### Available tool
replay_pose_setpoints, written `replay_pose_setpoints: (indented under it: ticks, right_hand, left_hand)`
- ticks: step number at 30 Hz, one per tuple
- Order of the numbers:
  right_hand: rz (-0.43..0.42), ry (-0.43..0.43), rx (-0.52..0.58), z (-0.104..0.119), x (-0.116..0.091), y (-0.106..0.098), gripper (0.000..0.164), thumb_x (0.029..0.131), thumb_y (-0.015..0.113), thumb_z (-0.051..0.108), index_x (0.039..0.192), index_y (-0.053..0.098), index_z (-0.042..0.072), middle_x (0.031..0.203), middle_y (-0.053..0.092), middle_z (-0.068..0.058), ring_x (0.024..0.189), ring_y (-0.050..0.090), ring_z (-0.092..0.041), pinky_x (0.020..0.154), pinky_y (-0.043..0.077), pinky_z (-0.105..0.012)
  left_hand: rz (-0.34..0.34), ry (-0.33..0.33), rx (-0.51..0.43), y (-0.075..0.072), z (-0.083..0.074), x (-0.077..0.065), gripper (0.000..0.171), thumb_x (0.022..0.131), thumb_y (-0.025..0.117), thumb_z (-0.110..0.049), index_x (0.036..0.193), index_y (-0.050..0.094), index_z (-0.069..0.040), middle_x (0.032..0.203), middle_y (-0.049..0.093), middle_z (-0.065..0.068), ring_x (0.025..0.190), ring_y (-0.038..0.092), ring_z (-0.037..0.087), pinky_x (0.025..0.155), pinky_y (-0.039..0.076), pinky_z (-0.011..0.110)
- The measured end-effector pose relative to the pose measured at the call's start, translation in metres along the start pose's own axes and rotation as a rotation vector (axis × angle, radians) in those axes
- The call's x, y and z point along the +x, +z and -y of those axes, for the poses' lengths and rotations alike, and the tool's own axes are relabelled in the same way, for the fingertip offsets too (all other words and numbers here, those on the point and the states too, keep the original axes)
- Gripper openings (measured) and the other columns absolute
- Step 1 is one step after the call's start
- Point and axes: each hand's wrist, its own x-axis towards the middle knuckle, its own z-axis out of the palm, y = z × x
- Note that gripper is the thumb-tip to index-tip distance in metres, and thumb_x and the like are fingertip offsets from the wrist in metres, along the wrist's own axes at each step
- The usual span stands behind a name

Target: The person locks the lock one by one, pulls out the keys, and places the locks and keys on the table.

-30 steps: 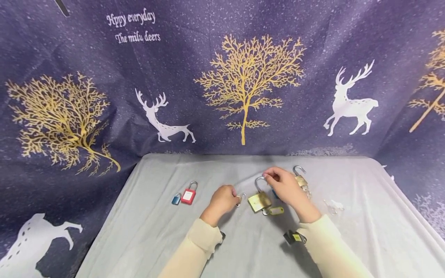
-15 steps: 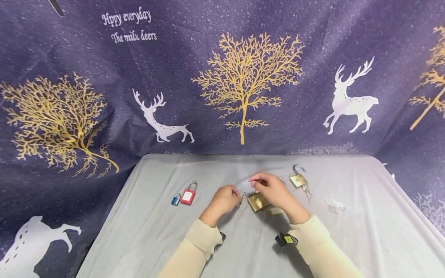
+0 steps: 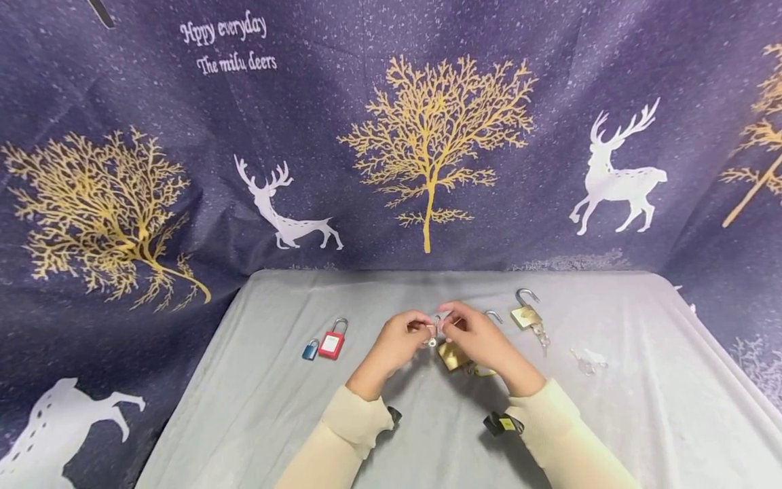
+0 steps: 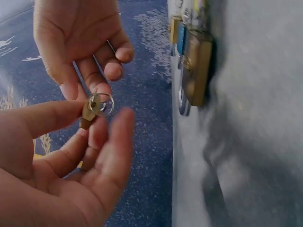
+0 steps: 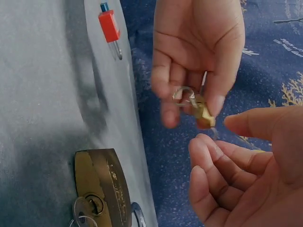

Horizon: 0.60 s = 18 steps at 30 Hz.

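Observation:
My left hand (image 3: 397,343) pinches a small brass padlock (image 4: 89,113) between thumb and fingers. A key ring (image 4: 110,103) hangs from the padlock's end. My right hand (image 3: 479,339) is held close opposite, its fingers loosely bent. In the right wrist view, its thumb and fingertips stand apart with a gap at the far end of the small padlock. A large brass padlock (image 5: 102,184) lies on the cloth below the hands, with a key in its keyhole. Its shackle is mostly hidden behind my right hand in the head view.
A red padlock (image 3: 331,344) and a small blue padlock (image 3: 310,350) lie to the left. On the right are an unlocked brass padlock (image 3: 526,316) with keys (image 3: 541,336) and some loose keys (image 3: 589,363). Another blue padlock (image 4: 181,40) is partly hidden. A patterned curtain (image 3: 391,136) hangs behind.
My right hand has moved left from beside the large padlock's shackle to the small padlock. My left hand has lifted the small padlock slightly and brought it rightward, toward the right hand.

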Motion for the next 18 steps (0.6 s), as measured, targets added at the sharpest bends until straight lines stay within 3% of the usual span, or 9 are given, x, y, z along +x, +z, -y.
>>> replay_pose_setpoints:
  ticks: [3, 8, 13, 18]
  right_hand:
    - [0.000, 0.000, -0.001, 0.0021, -0.0003, -0.0007, 0.035, 0.095, 0.058, 0.009, 0.130, 0.061, 0.005, 0.091, 0.070, -0.007, 0.078, 0.068, -0.026, 0.068, 0.053, -0.026]
    - [-0.014, -0.002, 0.002, 0.0020, -0.0009, -0.0009, 0.031, 0.098, 0.059, 0.012, 0.128, 0.063, 0.006, 0.093, 0.071, -0.006, 0.080, 0.068, -0.029, 0.067, 0.053, -0.026]
    - [-0.035, -0.003, 0.027, 0.0020, -0.0010, -0.0010, 0.028, 0.100, 0.060, 0.019, 0.125, 0.065, 0.008, 0.100, 0.072, -0.008, 0.083, 0.070, -0.029, 0.071, 0.054, -0.028]
    - [-0.078, 0.002, 0.021, 0.0033, -0.0006, -0.0014, 0.024, 0.100, 0.061, 0.019, 0.122, 0.066, 0.011, 0.102, 0.073, -0.007, 0.083, 0.068, -0.018, 0.076, 0.053, -0.030]
  left_hand:
    - [0.004, 0.009, -0.128, 0.0014, -0.0020, -0.0004, 0.019, 0.094, 0.064, -0.009, 0.108, 0.070, 0.003, 0.096, 0.067, 0.011, 0.076, 0.066, 0.010, 0.072, 0.062, 0.032]
    - [0.019, 0.027, -0.219, 0.0035, -0.0039, -0.0019, 0.020, 0.094, 0.065, -0.006, 0.110, 0.068, 0.007, 0.096, 0.063, 0.010, 0.074, 0.066, 0.009, 0.071, 0.062, 0.031]
    - [0.026, 0.032, -0.234, 0.0055, -0.0050, -0.0022, 0.022, 0.096, 0.065, -0.008, 0.113, 0.069, 0.005, 0.104, 0.068, 0.018, 0.080, 0.066, 0.009, 0.074, 0.062, 0.031]
    - [0.014, 0.038, -0.228, 0.0062, -0.0043, -0.0001, 0.024, 0.096, 0.067, -0.011, 0.115, 0.069, 0.003, 0.110, 0.070, 0.020, 0.084, 0.065, 0.008, 0.078, 0.061, 0.036]
